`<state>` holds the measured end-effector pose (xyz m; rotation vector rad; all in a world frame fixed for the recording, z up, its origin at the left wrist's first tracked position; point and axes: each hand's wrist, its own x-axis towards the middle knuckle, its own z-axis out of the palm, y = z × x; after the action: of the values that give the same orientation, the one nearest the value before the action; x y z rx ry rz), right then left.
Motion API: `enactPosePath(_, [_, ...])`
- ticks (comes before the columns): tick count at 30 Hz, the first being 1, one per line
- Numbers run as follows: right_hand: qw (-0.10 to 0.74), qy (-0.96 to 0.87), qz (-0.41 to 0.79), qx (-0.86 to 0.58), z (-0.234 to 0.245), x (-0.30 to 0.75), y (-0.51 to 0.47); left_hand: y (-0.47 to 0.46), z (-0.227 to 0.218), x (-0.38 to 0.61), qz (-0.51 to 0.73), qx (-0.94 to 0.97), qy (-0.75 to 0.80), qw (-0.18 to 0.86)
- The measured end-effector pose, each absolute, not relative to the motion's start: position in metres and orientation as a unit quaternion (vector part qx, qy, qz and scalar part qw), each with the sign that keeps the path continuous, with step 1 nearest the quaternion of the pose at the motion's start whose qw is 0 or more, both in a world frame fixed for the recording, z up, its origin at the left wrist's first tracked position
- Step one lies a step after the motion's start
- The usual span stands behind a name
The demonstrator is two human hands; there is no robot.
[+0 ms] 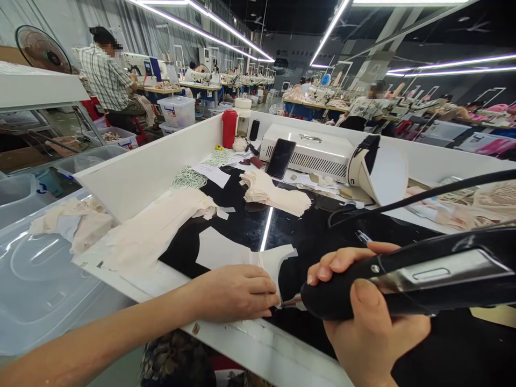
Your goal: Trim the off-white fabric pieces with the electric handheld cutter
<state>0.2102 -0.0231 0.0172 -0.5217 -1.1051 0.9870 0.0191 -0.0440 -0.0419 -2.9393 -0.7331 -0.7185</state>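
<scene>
My right hand [373, 317] is wrapped around a black corded power tool [415, 274] with a metal plate along its side. From the tool's rounded front a thin metal tip points left, reaching the edge of a pale cut piece [223, 248]. On that piece, near its front end, lies my left hand [242, 293], palm down with its fingers stretched toward the tip. Whether the piece is cloth or paper I cannot tell. Beyond it rests a stack of cream fabric pieces [274, 192] on the black table surface [253, 226].
Layered cream fabric [157, 220] covers the table's left side. A phone [281, 158] leans on a white metal box [312, 148], near a lamp-like white shade [387, 169]. A red flask [229, 129] stands at the back corner. A black cable [435, 191] arches over the right. Several people sew beyond.
</scene>
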Motion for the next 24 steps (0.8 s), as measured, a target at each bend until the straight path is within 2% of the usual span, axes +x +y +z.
enactPosePath(11, [0.701,-0.504,0.445,-0.24,0.0154,0.2097,-0.0239,-0.0442,-0.0418,0.0196,-0.231,-0.945,-0.231,0.012])
enactPosePath(17, [0.691,-0.513,0.449,-0.24,0.0148,0.2097,-0.0258,-0.0456,-0.0411,0.0151,-0.279,-0.92,-0.272,-0.037])
enactPosePath(24, [0.688,-0.532,0.44,-0.223,0.016,0.2176,-0.0298,-0.0524,-0.0384,0.0128,-0.249,-0.93,-0.257,-0.082])
